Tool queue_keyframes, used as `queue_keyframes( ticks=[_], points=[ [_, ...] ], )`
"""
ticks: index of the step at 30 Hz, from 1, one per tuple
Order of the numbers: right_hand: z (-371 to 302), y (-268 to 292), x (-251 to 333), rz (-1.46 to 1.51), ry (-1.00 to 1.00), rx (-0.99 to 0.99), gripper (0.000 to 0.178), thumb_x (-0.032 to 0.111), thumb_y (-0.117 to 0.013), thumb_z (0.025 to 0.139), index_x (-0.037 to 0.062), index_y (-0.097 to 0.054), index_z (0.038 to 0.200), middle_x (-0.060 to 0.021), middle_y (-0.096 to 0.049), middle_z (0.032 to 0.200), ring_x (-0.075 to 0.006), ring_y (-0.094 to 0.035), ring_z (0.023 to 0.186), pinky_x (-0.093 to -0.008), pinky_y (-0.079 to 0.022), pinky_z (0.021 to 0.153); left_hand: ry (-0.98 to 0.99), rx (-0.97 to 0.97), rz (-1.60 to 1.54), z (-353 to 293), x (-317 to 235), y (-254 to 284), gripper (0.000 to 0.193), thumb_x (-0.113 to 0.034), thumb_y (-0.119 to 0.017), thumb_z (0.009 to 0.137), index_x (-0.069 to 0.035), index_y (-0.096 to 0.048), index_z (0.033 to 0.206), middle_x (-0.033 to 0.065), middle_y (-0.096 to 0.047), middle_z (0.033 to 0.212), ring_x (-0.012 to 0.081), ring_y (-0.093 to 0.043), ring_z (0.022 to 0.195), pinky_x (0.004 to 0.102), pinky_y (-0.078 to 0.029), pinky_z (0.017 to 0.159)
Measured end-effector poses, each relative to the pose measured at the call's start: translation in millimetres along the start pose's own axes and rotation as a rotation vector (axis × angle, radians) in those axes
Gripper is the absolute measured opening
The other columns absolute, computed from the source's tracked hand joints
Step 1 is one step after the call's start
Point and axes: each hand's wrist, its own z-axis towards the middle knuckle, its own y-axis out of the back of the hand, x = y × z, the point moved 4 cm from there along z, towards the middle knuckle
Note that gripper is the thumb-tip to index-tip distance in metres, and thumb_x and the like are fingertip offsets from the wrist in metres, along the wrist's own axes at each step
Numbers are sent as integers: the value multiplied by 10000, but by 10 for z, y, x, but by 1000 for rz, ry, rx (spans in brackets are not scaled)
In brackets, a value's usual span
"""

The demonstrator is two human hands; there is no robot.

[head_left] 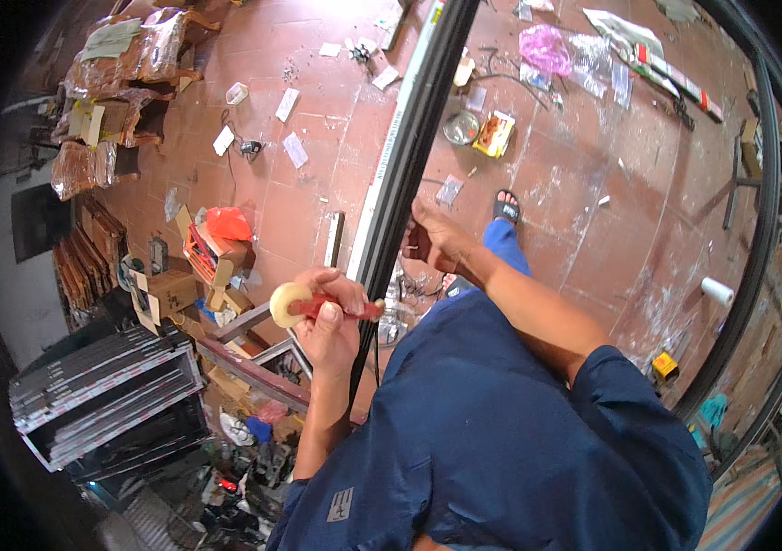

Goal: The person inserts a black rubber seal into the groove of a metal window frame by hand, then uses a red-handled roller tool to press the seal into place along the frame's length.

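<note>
My left hand (331,317) is wrapped round a mallet-like tool (292,305) with a round cream head and a red handle. The head points left, and the handle's end lies over a long black metal frame bar (398,174). This bar runs slantwise from the top of the view down past my left forearm, with a pale printed strip along its left side. At the bar's right edge, my right hand (441,241) has its fingers curled in against it, thumb pointing up. Some of the right fingertips are hidden.
Stacked black frame pieces (106,395) stand at lower left, near an open cardboard box (171,292) and an orange bag (229,223). Wrapped wooden furniture (134,55) is at upper left. A clear bowl (461,128) and a pink plastic bag (545,50) lie on the tiled floor.
</note>
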Motion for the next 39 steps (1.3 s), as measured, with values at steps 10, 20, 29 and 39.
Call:
queue_keyframes(
  ticks=[10,20,29,39],
  points=[
    [-516,-325,-467,-397,-20,120,387,491,-572,1084,113,-649,1110,-1,-646,896,-131,-635,780,-270,-513,700,-109,161,43,413,201,-125,378,-334,-650,1024,-125,-452,779,53,-498,698,212,-507,644,386,-473,686],
    [-653,-503,-182,-1042,286,-25,379,361,-647,985,-11,-578,972,-215,-657,788,-375,-668,748,-477,-499,685,-176,214,134,324,428,-68,392,-336,-643,1033,-95,-487,766,53,-488,662,217,-506,626,415,-493,654],
    [-682,-607,-69,-1082,289,-169,372,346,-583,1045,-17,-645,991,-200,-702,799,-360,-719,775,-460,-525,690,-133,208,28,729,583,-295,468,-374,-530,1095,-139,-391,714,13,-385,607,170,-389,559,380,-403,576],
    [-729,-659,147,-1277,241,-193,338,369,-582,1039,47,-673,1085,-262,-693,875,-475,-686,863,-537,-517,732,-129,183,27,916,688,-347,448,-378,-493,1102,-141,-392,736,12,-375,631,159,-382,569,373,-401,575]
  ],
)
